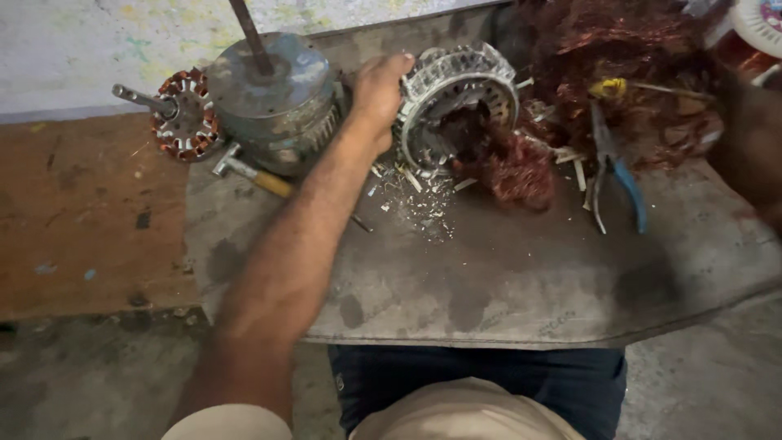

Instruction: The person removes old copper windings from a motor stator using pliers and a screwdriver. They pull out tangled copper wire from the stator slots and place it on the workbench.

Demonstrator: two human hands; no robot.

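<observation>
The left hand (379,94) gripped the rim of the round silver slotted metal stator core (456,98), fingers curled over its nine o'clock edge. Tangled reddish copper wire (513,167) spilled from it toward five o'clock. Blue-handled pliers (615,167) lay at three o'clock. The right arm (753,138) was blurred, its hand cut off, so its grip could not be told.

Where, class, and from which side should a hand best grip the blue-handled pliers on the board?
Probably by the blue handles, coming from the near edge: the pliers lie flat, handles splayed toward the person, while their jaws point into the copper wire tangle.
</observation>
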